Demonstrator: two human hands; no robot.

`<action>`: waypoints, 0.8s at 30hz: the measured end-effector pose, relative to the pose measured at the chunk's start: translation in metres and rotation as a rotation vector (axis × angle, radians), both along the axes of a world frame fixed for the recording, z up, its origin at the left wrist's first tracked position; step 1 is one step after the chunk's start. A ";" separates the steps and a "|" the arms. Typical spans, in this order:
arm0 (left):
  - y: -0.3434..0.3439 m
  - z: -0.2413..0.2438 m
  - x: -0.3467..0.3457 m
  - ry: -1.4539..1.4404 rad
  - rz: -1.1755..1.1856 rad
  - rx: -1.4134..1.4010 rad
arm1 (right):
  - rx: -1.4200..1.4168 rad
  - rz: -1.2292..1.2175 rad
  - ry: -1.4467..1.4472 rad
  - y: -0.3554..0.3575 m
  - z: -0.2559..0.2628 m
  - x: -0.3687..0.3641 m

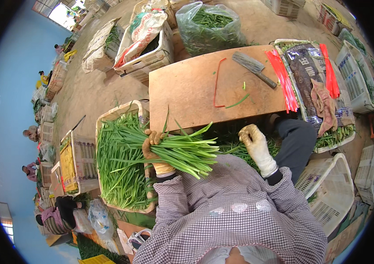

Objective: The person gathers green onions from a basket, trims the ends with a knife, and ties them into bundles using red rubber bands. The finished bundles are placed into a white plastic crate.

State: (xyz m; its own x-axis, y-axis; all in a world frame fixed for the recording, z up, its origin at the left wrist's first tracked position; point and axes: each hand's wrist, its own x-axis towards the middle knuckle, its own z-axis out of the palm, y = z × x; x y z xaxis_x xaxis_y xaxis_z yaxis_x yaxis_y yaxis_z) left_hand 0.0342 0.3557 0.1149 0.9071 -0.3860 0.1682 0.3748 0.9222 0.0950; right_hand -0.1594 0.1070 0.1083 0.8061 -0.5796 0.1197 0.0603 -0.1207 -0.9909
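My left hand [154, 145], in a stained glove, grips a thick bunch of green garlic chives [187, 148], whose pale cut ends point right. Behind that hand, a plastic crate [144, 115] is heaped with more long green leaves. My right hand [256, 147], in a white glove with dirty fingertips, is raised right of the bunch, apart from it. Its fingers are curled together, and I see nothing in them. Loose greens [236, 151] lie low between the hands. Before me stands a wooden board table [187, 89] with a cleaver [254, 69] and a bent red tie strip [218, 82] on it.
Red tie strips [282, 82] hang over the table's right edge, beside a covered crate [335, 145] of greens. A clear bag of greens [210, 29] and a sack-topped crate [144, 66] stand beyond. An open crate [332, 194] is at my right. Another person [55, 217] sits far left.
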 end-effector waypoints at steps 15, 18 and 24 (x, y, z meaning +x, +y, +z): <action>0.032 0.018 0.023 -0.107 0.014 -0.031 | -1.041 0.511 1.172 -0.044 -0.009 -0.025; 0.025 0.014 0.024 -0.065 0.019 -0.014 | -0.876 0.264 0.376 -0.024 0.006 -0.015; 0.003 0.010 0.013 -0.018 -0.054 -0.060 | -0.615 0.252 -0.088 0.024 0.041 0.031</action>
